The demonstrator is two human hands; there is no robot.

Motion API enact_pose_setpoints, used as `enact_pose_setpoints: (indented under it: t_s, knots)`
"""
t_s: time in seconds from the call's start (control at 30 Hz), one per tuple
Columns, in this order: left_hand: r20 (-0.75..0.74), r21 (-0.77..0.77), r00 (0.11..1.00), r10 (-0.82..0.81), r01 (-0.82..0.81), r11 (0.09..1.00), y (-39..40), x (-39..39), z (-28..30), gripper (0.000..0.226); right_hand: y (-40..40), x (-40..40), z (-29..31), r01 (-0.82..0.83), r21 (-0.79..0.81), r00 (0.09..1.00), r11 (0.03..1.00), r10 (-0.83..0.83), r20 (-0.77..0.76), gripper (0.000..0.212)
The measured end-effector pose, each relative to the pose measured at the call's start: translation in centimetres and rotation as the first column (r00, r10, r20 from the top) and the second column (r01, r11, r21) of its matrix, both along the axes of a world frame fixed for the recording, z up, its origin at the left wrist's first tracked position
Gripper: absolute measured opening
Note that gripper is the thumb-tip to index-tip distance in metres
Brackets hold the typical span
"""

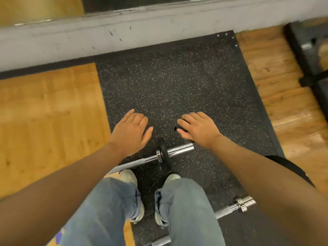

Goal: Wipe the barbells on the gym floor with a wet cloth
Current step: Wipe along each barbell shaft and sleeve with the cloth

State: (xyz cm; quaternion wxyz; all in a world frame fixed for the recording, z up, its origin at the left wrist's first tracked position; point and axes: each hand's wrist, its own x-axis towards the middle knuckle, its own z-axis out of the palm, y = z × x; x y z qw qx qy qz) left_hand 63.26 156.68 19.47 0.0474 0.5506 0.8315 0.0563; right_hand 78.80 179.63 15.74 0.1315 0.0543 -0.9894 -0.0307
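Observation:
A chrome barbell [179, 149] with a small black plate [164, 153] lies across the speckled black rubber mat [177, 86], just in front of my shoes. A second chrome bar [229, 209] with a metal collar lies behind my right leg at lower right. My left hand [131, 132] hovers above the mat with straight fingers, empty. My right hand [198, 127] hovers beside it, fingers relaxed and spread, also empty. Both hands are held above and just beyond the first barbell's sleeve end. No cloth is in view.
A grey wall base [124, 32] runs across the top. Wooden floor [44, 112] flanks the mat on both sides. Dark gym equipment [308, 55] stands at the upper right. My legs in jeans and light shoes stand at the mat's near edge.

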Motion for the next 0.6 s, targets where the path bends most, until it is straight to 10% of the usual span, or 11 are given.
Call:
enact_pose_setpoints:
  t_s: [0.6]
  knots:
    - [-0.161, 0.181, 0.859, 0.486, -0.459, 0.87, -18.7, -7.3, 27.9, 0.047, -16.8, -22.4, 31.3, -0.489, 0.145, 0.825, 0.86, 0.51, -0.243, 0.041]
